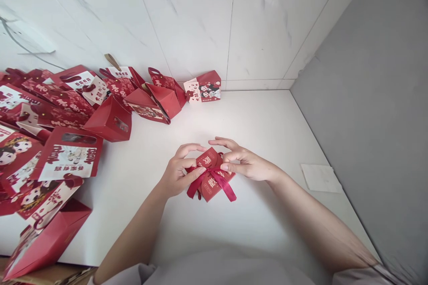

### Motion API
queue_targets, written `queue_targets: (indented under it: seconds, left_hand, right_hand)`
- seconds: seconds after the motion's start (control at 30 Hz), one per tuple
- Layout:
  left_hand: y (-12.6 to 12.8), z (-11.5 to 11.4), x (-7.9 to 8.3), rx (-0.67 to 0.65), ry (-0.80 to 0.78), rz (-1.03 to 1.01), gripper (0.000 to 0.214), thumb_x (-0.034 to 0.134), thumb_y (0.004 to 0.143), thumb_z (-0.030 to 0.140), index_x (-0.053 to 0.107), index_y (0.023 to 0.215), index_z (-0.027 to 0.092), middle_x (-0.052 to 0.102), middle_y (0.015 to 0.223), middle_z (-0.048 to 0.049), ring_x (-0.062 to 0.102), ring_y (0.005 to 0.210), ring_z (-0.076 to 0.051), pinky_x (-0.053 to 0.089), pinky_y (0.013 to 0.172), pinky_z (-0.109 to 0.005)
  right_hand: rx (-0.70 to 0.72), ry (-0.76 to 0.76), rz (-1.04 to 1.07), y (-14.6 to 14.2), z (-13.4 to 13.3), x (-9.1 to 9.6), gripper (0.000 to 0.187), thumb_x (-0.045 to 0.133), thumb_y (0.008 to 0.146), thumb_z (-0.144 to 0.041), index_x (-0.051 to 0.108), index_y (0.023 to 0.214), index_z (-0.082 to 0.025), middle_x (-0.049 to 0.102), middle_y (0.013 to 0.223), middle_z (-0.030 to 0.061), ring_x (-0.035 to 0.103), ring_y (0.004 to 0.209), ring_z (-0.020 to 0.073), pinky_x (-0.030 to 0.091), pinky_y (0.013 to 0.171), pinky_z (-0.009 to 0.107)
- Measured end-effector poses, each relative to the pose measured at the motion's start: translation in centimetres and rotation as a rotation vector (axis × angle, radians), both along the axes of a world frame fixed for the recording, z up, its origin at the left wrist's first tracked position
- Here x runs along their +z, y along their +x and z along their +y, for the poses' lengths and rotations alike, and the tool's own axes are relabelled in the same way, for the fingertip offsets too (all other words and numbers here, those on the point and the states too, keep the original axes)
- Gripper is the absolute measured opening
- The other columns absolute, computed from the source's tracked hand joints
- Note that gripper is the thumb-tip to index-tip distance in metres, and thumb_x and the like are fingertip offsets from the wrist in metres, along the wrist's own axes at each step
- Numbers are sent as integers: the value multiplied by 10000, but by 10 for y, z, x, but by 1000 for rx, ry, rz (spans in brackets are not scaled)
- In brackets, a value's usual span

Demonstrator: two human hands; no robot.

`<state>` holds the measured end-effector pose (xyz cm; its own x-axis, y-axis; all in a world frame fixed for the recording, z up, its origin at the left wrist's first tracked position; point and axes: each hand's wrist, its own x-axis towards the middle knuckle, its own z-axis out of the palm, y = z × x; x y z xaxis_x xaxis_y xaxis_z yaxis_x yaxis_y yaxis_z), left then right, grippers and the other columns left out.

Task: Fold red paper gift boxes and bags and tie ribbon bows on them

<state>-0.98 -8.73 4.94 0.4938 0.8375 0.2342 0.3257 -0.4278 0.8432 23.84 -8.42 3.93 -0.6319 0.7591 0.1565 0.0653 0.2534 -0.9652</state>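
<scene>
A small red gift box [210, 176] with white characters lies on the white table [267, 124] in front of me. A dark red ribbon [223, 184] crosses it, and its ends trail off toward the near side. My left hand [179, 170] pinches the ribbon at the box's left edge, fingers closed on it. From the other side my right hand [242, 162] pinches the ribbon at the box's right edge, forefinger stretched over the box top.
Several red gift bags and boxes [67, 116] are heaped along the left side and the back wall. One decorated box [204, 86] stands at the back by the marble wall. A white paper square [320, 177] lies at the right, near a grey wall [377, 98].
</scene>
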Motion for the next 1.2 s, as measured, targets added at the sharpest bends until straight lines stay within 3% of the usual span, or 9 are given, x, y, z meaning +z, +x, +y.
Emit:
queue_targets:
  seconds: [0.2, 0.3, 0.4, 0.5, 0.67, 0.8, 0.9, 1.03, 1.2]
  left_hand:
    - [-2, 4, -3, -45, -214, -50, 349, 543, 893, 381, 661, 617, 203, 566, 1254, -86, 514, 1168, -274, 420, 1004, -387]
    - [-2, 5, -4, -67, -284, -112, 392, 498, 916, 406, 631, 618, 188, 568, 1252, -88, 530, 1147, -264, 348, 1075, -397]
    - [-3, 5, -6, -54, -299, -145, 396, 500, 912, 409, 558, 594, 180, 571, 1241, -96, 525, 1152, -278, 364, 1047, -404]
    - [-3, 3, -7, -56, -331, -168, 345, 502, 912, 394, 549, 646, 180, 542, 1270, -98, 540, 1125, -282, 427, 954, -393]
    - [1, 0, -9, -70, -343, -184, 298, 526, 903, 368, 549, 675, 178, 538, 1251, -92, 566, 1030, -249, 446, 873, -368]
    - [5, -2, -13, -12, -304, -206, 306, 527, 903, 360, 533, 658, 175, 579, 1146, -85, 575, 942, -220, 450, 831, -346]
    - [10, -4, -16, 41, -291, -252, 290, 509, 916, 331, 531, 671, 177, 582, 1148, -79, 567, 1028, -229, 443, 886, -344]
    - [17, -8, -19, 167, -247, -278, 301, 488, 929, 294, 489, 651, 178, 595, 1094, -62, 577, 989, -204, 445, 859, -325]
    - [22, -11, -20, 194, -152, -219, 268, 476, 937, 253, 513, 681, 180, 604, 1020, -47, 580, 911, -173, 447, 819, -310]
  right_hand:
    - [-12, -30, 37, -1, 3, -1, 293, 577, 914, -386, 653, 703, -197, 475, 1405, 57, 402, 1339, 256, 349, 1100, 456]
    - [-71, -39, 40, -4, 2, 5, 213, 585, 912, -377, 639, 805, -200, 517, 1357, 85, 503, 1242, 251, 407, 1035, 445]
    - [-125, 29, -14, -4, -3, 11, 137, 598, 906, -353, 623, 952, -226, 536, 1336, 87, 490, 1263, 248, 407, 1028, 428]
    - [-163, 151, -99, -7, -11, 15, 163, 611, 895, -330, 613, 1035, -245, 511, 1364, 83, 444, 1311, 245, 399, 1047, 418]
    - [-252, 490, -245, -28, -25, 14, 315, 676, 838, -343, 594, 1120, -230, 465, 1415, 110, 359, 1369, 284, 344, 1105, 480]
    - [-339, 740, -335, -44, -36, 8, 131, 557, 924, -264, 622, 1025, -212, 521, 1375, 105, 377, 1361, 268, 342, 1111, 487]
    - [-361, 848, -348, -47, -41, 8, 134, 505, 951, -207, 639, 954, -214, 554, 1348, 85, 400, 1349, 230, 331, 1129, 453]
    - [-272, 804, -329, -42, -41, 13, 141, 509, 940, -193, 649, 942, -213, 581, 1309, 82, 417, 1338, 230, 362, 1112, 443]
    - [-173, 615, -275, -31, -33, 17, 105, 557, 917, -207, 662, 906, -209, 494, 1421, 67, 340, 1399, 234, 330, 1138, 459]
